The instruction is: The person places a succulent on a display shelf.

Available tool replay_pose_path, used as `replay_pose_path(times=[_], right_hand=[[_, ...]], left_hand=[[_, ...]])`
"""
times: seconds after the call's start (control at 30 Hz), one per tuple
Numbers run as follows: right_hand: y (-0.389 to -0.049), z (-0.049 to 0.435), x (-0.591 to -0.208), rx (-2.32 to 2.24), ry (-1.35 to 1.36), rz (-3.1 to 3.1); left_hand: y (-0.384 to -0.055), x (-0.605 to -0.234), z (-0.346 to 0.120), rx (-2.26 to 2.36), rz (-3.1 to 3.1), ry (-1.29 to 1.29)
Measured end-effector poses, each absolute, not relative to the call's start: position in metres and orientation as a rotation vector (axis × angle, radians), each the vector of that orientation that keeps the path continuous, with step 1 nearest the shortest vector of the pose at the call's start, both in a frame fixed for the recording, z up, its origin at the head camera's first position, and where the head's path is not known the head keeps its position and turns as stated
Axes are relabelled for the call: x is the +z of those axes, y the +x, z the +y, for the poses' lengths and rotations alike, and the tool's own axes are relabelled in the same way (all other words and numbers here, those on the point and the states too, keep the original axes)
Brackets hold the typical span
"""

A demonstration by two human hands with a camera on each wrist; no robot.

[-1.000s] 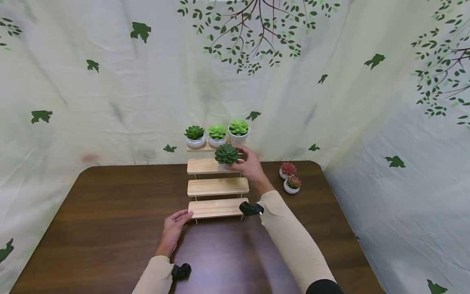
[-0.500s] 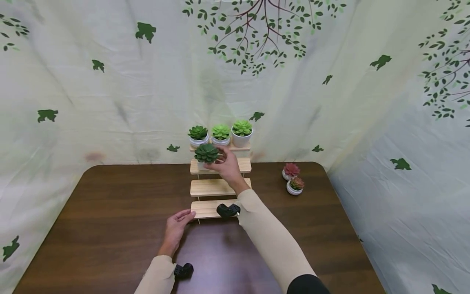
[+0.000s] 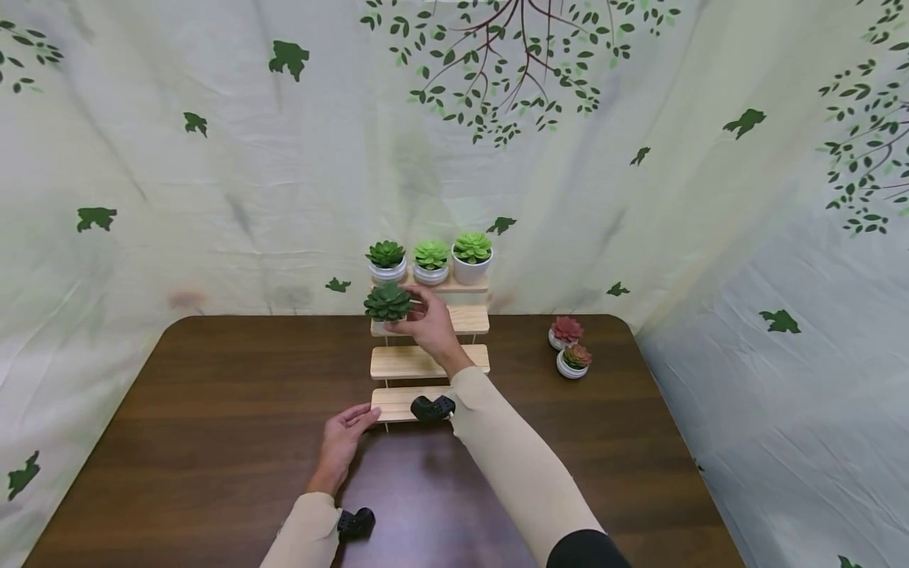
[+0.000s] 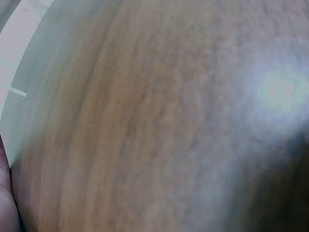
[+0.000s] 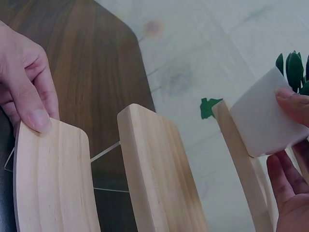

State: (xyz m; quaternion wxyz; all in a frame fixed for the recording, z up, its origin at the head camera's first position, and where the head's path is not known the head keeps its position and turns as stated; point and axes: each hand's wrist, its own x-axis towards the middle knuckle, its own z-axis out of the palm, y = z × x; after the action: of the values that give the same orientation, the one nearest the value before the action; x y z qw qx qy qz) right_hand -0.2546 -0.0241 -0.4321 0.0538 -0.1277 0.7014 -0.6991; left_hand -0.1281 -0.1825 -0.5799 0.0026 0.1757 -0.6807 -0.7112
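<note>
My right hand point(image 3: 432, 325) holds a dark green potted succulent point(image 3: 387, 302) by its white pot. The pot is at the left end of the second tier from the top of a wooden tiered stand point(image 3: 408, 362). In the right wrist view the white pot point(image 5: 265, 116) looks tilted, its base right at the board, with thumb and fingers around it. My left hand point(image 3: 342, 443) pinches the left corner of the lowest board, thumb on top. Three green potted succulents point(image 3: 430, 256) line the top tier. In the left wrist view only a sliver of the hand point(image 4: 6, 203) shows.
Two reddish potted succulents point(image 3: 574, 359) stand close together at the right of the brown table point(image 3: 234, 410). A pale curtain point(image 3: 213, 173) printed with leaves hangs behind the table and along its right side.
My right hand has carried the dark green succulent leftward along the second tier from the top, then slightly lower at its left end. My left hand keeps its hold on the stand.
</note>
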Motion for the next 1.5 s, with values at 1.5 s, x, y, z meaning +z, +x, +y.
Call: replay_pose_path(times=[1.5], right_hand=[[-0.221, 0.180, -0.474, -2.445, -0.051, 2.325]], left_hand=[[-0.130, -0.581, -0.176, -2.216, -2.161, 0.533]])
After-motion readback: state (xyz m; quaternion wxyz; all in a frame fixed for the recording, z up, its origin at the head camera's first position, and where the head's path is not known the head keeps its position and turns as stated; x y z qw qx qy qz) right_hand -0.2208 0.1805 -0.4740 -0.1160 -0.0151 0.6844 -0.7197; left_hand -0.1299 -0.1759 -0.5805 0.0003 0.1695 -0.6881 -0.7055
